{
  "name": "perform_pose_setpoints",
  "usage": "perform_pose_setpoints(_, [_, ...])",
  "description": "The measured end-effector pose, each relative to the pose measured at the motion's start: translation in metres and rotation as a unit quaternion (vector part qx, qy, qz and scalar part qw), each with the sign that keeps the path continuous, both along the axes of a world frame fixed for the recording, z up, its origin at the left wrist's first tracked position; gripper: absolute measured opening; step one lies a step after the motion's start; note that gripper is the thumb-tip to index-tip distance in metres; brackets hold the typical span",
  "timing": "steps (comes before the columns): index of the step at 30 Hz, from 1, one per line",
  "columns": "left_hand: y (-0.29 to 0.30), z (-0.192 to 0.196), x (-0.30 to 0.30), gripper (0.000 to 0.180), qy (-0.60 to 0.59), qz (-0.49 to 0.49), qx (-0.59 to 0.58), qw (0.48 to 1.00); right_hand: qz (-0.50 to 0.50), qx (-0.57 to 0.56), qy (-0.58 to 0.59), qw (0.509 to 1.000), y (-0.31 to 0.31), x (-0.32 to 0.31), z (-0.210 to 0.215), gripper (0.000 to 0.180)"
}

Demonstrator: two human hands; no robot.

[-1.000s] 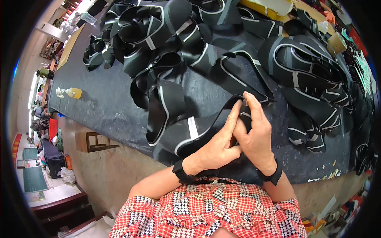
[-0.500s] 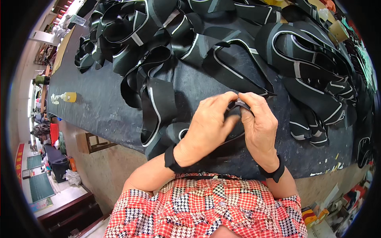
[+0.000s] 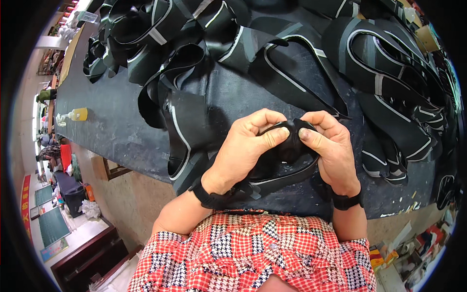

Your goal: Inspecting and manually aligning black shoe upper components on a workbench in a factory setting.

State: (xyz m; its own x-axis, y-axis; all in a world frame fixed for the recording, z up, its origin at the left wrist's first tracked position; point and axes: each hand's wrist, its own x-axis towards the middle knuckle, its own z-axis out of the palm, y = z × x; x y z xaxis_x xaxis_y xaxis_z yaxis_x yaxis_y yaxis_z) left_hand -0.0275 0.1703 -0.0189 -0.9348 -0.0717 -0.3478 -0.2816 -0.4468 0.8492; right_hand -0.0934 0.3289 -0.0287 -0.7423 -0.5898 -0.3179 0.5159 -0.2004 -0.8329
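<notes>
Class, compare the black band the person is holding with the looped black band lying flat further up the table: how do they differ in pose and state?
The held band is pinched and folded between the left hand and right hand; the looped band lies untouched. The held band is lifted above the table; the looped band rests flat on it, spread open. Both are black with a pale edge stripe.

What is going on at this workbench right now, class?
A person in a red checked top stands at a long dark table. Both hands grip one black band with a pale edge, the left hand and the right hand pinching a folded part of it between thumbs and fingers, just above the table's near edge. Many similar black bands lie heaped across the far side of the table. A yellow bottle stands toward the far left.
</notes>
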Motion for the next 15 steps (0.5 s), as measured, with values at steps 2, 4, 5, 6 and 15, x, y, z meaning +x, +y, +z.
perform_pose_setpoints(2, [0.004, -0.005, 0.001, 0.013, 0.006, 0.011, -0.02, 1.0, -0.021, 0.032, 0.011, 0.999, -0.001, 0.0, 0.001, 0.01])
perform_pose_setpoints(4, [0.008, -0.009, 0.001, 0.015, 0.017, 0.032, -0.077, 0.996, -0.02, 0.058, 0.021, 0.998, 0.002, 0.0, -0.003, 0.011])
perform_pose_setpoints(5, [0.009, -0.009, 0.001, 0.015, 0.014, 0.032, -0.077, 0.996, -0.018, 0.083, 0.033, 0.996, 0.003, -0.001, -0.005, 0.011])
perform_pose_setpoints(6, [0.01, -0.008, 0.002, 0.014, 0.023, 0.041, -0.115, 0.992, -0.018, 0.083, 0.031, 0.996, 0.002, -0.001, -0.004, 0.011])
perform_pose_setpoints(15, [0.012, -0.01, -0.001, 0.012, 0.041, 0.031, -0.215, 0.975, -0.006, 0.124, 0.056, 0.991, 0.001, -0.006, -0.006, 0.01])
